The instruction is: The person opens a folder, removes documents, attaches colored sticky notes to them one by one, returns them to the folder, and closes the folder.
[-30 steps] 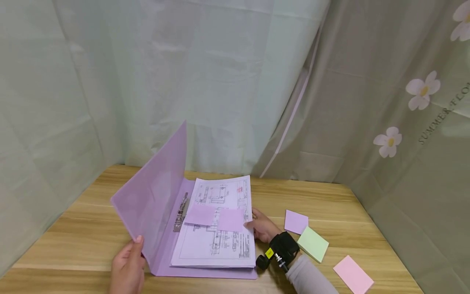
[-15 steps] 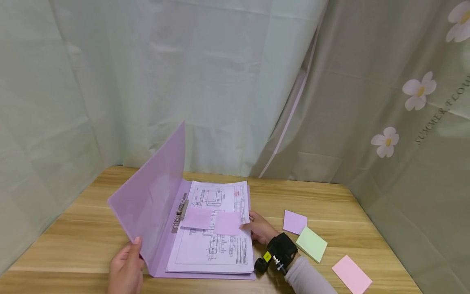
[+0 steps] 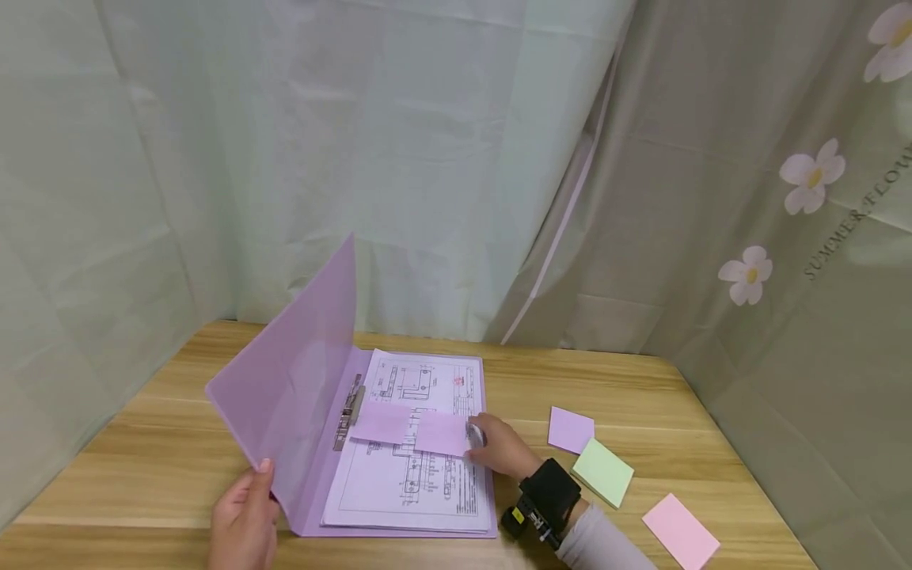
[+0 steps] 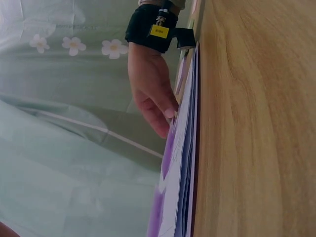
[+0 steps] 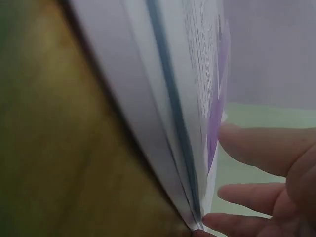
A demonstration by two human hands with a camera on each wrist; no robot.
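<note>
A purple folder (image 3: 295, 380) stands opened on the wooden table. My left hand (image 3: 245, 514) pinches the lower free corner of its raised cover between thumb and fingers. Inside lies a stack of papers (image 3: 388, 495) with technical drawings, beside a metal clip (image 3: 347, 419). Two purple sticky notes lie across the top sheet, a left one (image 3: 381, 423) and a right one (image 3: 438, 432). At the papers' right edge, my right hand (image 3: 507, 448) touches the right note, its fingers spread apart in the right wrist view. The left wrist view also shows the right hand (image 4: 149, 81) there.
To the right on the table (image 3: 606, 380) lie a purple note pad (image 3: 570, 429), a green pad (image 3: 602, 473) touching or nearly touching it, and a pink pad (image 3: 682, 532) nearer the front. Curtains (image 3: 427, 174) hang behind and at both sides.
The papers have shifted slightly left and down, lying flatter in the folder. My right hand has let go of their edge and moved up onto the right note. My left hand keeps holding the cover.
</note>
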